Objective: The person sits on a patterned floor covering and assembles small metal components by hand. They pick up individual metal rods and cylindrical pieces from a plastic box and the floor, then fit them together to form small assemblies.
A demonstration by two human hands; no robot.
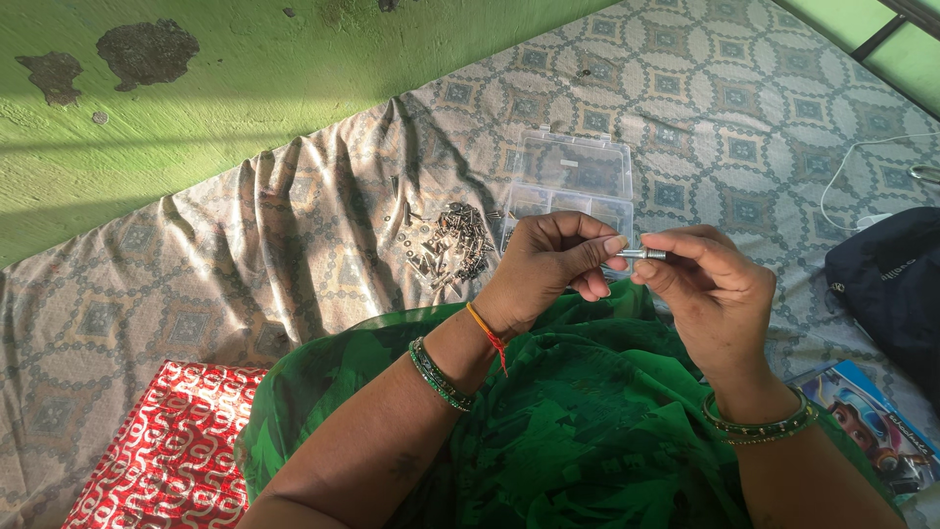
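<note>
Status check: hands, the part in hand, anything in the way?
Left hand and right hand both pinch one small metal bolt. Loose fastener pile and open clear organizer box behind. Nothing blocking.

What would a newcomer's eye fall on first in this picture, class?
At the centre, the left hand and right hand pinch a small metal piece between them, above a green lap cloth. Just beyond lie a pile of small metal parts on the patterned sheet and an open clear plastic box. A red patterned cushion sits lower left.
</note>
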